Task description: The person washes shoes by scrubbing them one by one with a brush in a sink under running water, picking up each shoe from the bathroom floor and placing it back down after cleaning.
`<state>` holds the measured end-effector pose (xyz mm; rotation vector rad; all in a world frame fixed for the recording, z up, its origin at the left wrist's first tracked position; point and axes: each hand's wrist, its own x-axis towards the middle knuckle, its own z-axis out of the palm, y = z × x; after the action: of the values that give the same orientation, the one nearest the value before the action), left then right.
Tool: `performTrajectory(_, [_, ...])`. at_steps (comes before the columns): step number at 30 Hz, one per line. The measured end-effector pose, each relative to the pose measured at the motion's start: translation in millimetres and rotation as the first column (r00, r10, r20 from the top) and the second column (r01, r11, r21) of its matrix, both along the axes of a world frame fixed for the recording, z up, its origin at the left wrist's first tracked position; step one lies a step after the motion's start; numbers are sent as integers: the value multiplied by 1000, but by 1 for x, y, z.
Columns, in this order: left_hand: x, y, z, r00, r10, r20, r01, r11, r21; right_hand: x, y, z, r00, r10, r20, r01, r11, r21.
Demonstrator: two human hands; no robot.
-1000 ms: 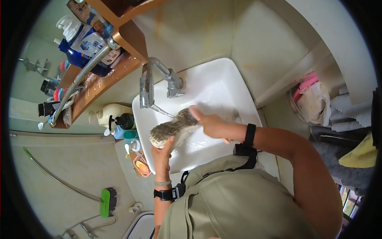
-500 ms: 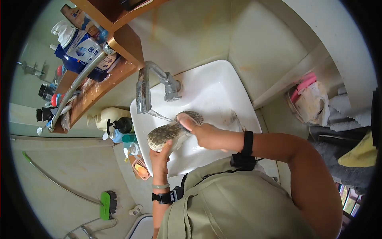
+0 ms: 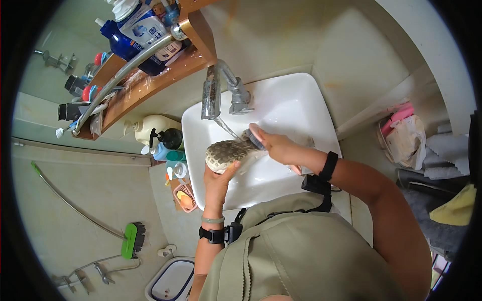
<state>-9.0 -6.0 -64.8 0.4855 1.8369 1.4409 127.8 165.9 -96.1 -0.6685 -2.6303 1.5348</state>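
My left hand (image 3: pixel 218 181) grips one end of a shoe (image 3: pixel 227 152) over the sink, fingers around its side. The shoe's patterned grey-brown sole is turned up. My right hand (image 3: pixel 279 147) is closed around a scrub brush (image 3: pixel 254 140) with a pinkish back and grey bristles. Its bristles touch the sole near the far end, which brush and hand partly hide. A thin stream of water from the faucet (image 3: pixel 211 96) falls by the brush. Below lies the white sink (image 3: pixel 296 98).
Left of the sink stand pump bottles (image 3: pixel 169 139) and a pink soap basket (image 3: pixel 185 198). A wooden shelf (image 3: pixel 150 83) with blue bottles (image 3: pixel 123 42) juts out above. Further left is a green broom head (image 3: pixel 131 241); a basket with pink items (image 3: pixel 401 133) hangs right.
The view has shifted, so the sink sits further right and higher. My right hand has tilted the brush, now showing its bristles on the sole. My left hand keeps hold of the shoe.
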Motion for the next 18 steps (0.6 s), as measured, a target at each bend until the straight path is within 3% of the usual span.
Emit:
performTrajectory(1, [0,3,-2,1000,-26,-12,27,996,84,1,-3,5,987,9,-162,-5,1000,23])
performTrajectory(3, [2,7,-2,999,-40,-11,41,992,122,-3,-15,26,986,58,-157,-50,997,56])
performTrajectory(5, [3,10,-1,995,-80,-64,89,983,160,-2,-23,61,995,104,-1,-104,989,-110])
performTrajectory(6, [3,11,0,995,-78,-65,88,983,160,1,-27,70,989,111,-102,-119,990,-79])
performTrajectory(9, [3,12,3,984,-126,-126,144,979,142,6,-23,105,981,191,-33,-192,981,-13])
performTrajectory(13, [2,9,1,989,-101,-107,114,985,128,10,-1,27,993,121,6,-121,991,64])
performTrajectory(15, [-2,11,3,985,-116,-127,132,983,128,14,13,-14,994,-23,109,18,999,49])
performTrajectory(18, [1,7,7,990,-80,-120,88,994,64,3,34,-46,959,-66,276,62,998,23])
